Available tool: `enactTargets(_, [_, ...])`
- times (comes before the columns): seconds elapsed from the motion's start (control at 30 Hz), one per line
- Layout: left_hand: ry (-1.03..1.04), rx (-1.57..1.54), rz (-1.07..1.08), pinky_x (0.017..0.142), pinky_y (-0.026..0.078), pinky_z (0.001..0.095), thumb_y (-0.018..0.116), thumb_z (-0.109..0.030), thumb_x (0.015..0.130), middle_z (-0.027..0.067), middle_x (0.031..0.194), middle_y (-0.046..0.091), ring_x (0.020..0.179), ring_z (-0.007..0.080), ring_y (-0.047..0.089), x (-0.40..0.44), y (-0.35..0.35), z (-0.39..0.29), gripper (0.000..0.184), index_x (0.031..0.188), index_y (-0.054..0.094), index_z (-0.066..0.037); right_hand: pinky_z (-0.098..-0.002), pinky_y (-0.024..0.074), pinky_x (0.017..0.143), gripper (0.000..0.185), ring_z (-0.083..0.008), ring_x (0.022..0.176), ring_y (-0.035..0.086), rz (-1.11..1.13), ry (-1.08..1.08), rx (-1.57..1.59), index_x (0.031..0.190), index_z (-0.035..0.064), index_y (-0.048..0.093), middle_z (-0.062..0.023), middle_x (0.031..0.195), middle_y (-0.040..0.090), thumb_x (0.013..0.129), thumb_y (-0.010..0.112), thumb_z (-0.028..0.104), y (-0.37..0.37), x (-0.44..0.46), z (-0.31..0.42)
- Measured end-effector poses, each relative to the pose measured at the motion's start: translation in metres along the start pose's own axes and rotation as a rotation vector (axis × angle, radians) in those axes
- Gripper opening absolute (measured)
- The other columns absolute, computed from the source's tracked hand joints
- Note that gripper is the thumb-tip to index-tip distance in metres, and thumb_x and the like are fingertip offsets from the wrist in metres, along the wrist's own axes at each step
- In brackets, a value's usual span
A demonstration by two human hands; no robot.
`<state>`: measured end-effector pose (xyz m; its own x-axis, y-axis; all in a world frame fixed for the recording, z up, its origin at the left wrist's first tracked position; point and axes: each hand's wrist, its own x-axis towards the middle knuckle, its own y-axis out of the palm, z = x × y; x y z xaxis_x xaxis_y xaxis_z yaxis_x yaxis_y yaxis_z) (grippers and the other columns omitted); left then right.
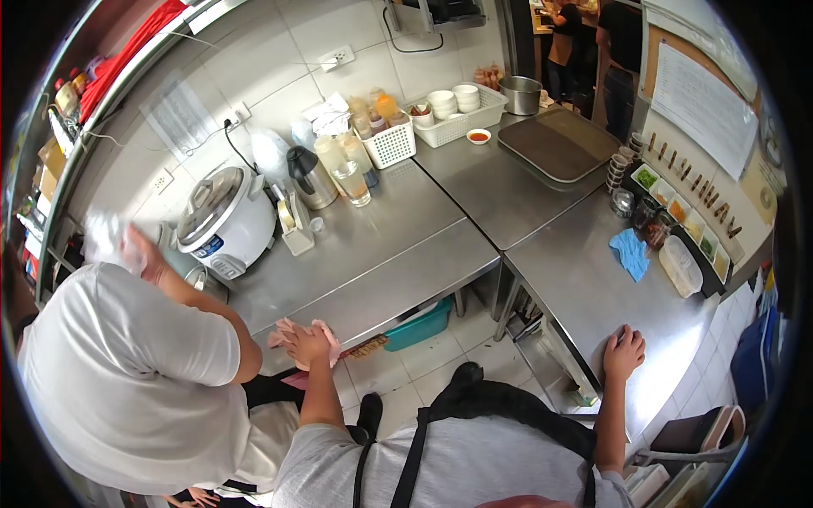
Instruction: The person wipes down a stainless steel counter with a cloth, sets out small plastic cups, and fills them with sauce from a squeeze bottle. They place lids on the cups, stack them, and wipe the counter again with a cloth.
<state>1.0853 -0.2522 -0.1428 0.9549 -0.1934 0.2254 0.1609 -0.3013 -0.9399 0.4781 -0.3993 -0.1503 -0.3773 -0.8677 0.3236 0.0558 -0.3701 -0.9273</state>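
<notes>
At the front edge of the steel counter (406,245), my left hand (306,343) is closed over a pink cloth (332,337), which bunches out on both sides of it. My right hand (624,352) rests palm down on the right-hand steel counter (584,296), its fingers slightly curled and nothing visible in them. A crumpled blue cloth (630,254) lies farther along that counter, beside a clear plastic tub (680,266).
At left, a co-worker in a white shirt (127,381) has a hand near a blurred clear plastic bag (106,241). A rice cooker (224,224), steel jug (312,178), bottle basket (389,144), brown tray (559,144) and garnish containers (677,207) stand along the back and right.
</notes>
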Motion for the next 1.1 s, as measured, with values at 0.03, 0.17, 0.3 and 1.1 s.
enactTargets(0.03, [0.003, 0.004, -0.002, 0.101, 0.018, 0.0476, 0.047, -0.043, 0.077, 0.0146, 0.141, 0.016, 0.128, 0.0357, 0.015, -0.001, -0.002, -0.001, 0.072, 0.136, 0.018, -0.016, -0.0481, 0.0270, 0.093, 0.041, -0.0311, 0.117, 0.033, 0.004, 0.003, -0.003, 0.116, 0.0156, 0.047, -0.0118, 0.122, 0.042, 0.077, 0.050, 0.028, -0.001, 0.000, 0.001])
enactTargets(0.17, [0.032, -0.007, -0.048, 0.100, 0.020, 0.0468, 0.048, -0.042, 0.077, 0.0135, 0.141, 0.016, 0.128, 0.0345, 0.017, -0.005, -0.006, -0.002, 0.072, 0.136, 0.019, -0.015, -0.0481, 0.0267, 0.093, 0.041, -0.0307, 0.117, 0.033, 0.000, -0.001, -0.011, 0.116, 0.0158, 0.047, -0.0115, 0.122, 0.042, 0.077, 0.050, 0.029, 0.002, 0.000, -0.001])
enactTargets(0.3, [0.044, -0.007, -0.090, 0.099, 0.021, 0.0466, 0.049, -0.041, 0.076, 0.0141, 0.141, 0.016, 0.127, 0.0353, 0.019, -0.003, 0.000, 0.000, 0.071, 0.136, 0.020, -0.014, -0.0487, 0.0257, 0.093, 0.041, -0.0322, 0.117, 0.033, 0.009, -0.009, 0.005, 0.116, 0.0151, 0.048, -0.0122, 0.124, 0.041, 0.078, 0.050, 0.029, 0.002, 0.000, -0.002])
enactTargets(1.1, [0.055, -0.007, -0.095, 0.098, 0.021, 0.0489, 0.042, -0.035, 0.076, 0.0208, 0.135, 0.026, 0.121, 0.0434, 0.025, -0.003, 0.001, 0.000, 0.057, 0.126, 0.039, -0.008, -0.0478, 0.0291, 0.093, 0.040, -0.0302, 0.117, 0.035, 0.056, -0.027, -0.079, 0.118, 0.0204, 0.046, -0.0084, 0.126, 0.041, 0.081, 0.048, 0.035, 0.009, 0.004, -0.012])
